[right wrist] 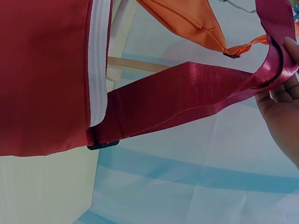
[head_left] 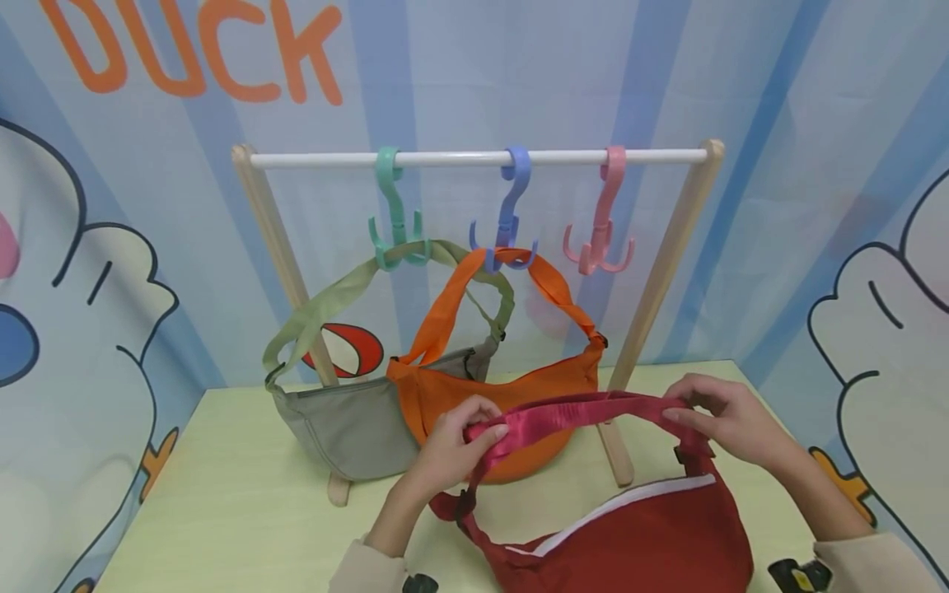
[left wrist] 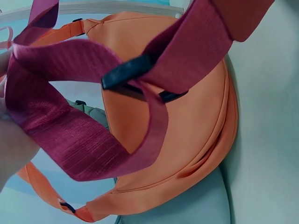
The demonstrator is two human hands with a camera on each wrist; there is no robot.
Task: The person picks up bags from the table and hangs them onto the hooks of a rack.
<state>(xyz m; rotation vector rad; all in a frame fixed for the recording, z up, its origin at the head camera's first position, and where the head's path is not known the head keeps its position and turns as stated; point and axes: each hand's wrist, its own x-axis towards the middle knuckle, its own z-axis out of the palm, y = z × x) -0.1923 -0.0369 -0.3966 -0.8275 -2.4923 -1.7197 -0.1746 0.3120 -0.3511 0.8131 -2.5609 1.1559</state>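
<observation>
A dark red shoulder bag [head_left: 638, 535] with a white zipper hangs below its crimson strap [head_left: 571, 414] in front of the rack. The left hand [head_left: 461, 445] pinches the strap's left part between thumb and fingers; the right hand [head_left: 730, 416] grips its right end. In the left wrist view the strap loops round a black buckle [left wrist: 131, 73]. An orange bag [head_left: 511, 395] hangs by its strap from the blue hook [head_left: 510, 210], and a grey bag [head_left: 356, 428] with a green strap hangs from the green hook [head_left: 393, 206]. The pink hook [head_left: 602, 214] carries nothing.
The white rail [head_left: 445, 159] of a rack spans two wooden legs [head_left: 663, 263] on a pale yellow table [head_left: 222, 511]. Behind it hangs a blue striped cloth [head_left: 474, 74] with cartoon figures and orange lettering. The orange bag overlaps the grey one.
</observation>
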